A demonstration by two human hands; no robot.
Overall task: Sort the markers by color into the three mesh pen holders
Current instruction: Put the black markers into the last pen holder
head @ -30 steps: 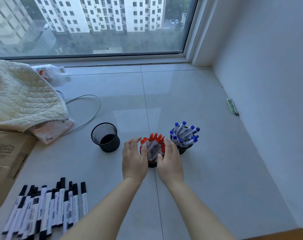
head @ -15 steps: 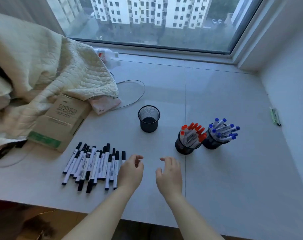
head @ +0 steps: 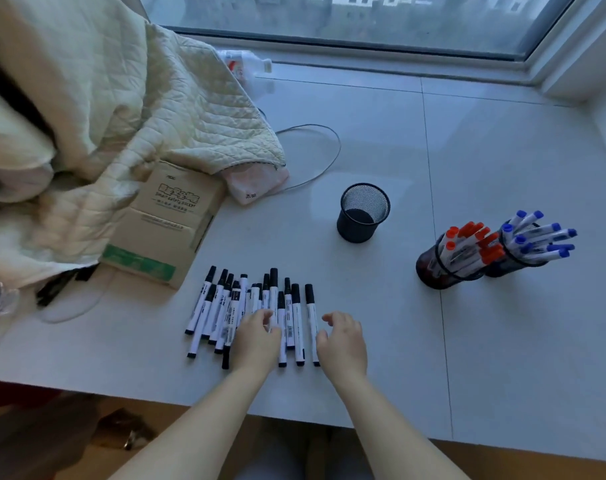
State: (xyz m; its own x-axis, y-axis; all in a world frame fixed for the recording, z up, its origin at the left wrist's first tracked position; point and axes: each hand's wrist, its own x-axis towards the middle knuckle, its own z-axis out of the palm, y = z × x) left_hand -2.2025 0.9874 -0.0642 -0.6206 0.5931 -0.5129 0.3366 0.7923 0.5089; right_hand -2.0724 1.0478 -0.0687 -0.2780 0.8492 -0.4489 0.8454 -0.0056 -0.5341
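Both hands have come away from the red-marker holder since a sec ago and now sit at the row of black markers (head: 260,306) near the front edge of the worktop (head: 502,358).

L hand (head: 256,341) lies over the lower ends of the middle markers, fingers loosely curled and touching them; no marker is plainly gripped. R hand (head: 343,344) is just right of the row, beside the last marker, fingers loosely curled, holding nothing. Hands are apart, w/ a few markers showing between them.

Black markers lie flat, roughly side by side, caps pointing away from the person, white barrels toward the person.

Empty holder (head: 363,213) stands upright beyond the row & to its right, well apart from both hands. Farther right, red holder (head: 445,268) is packed w/ red markers (head: 474,242), leaning right. Blue holder (head: 516,265) stands touching it on the right, full of blue markers (head: 540,237), fanned out to the right.

At left, a cardboard box (head: 166,220) w/ a green band lies partly under a quilted cream blanket (head: 138,98). Grey cable (head: 315,154) loops across the worktop behind the empty holder. A plastic bottle (head: 242,64) lies by the window (head: 363,19) at the back.
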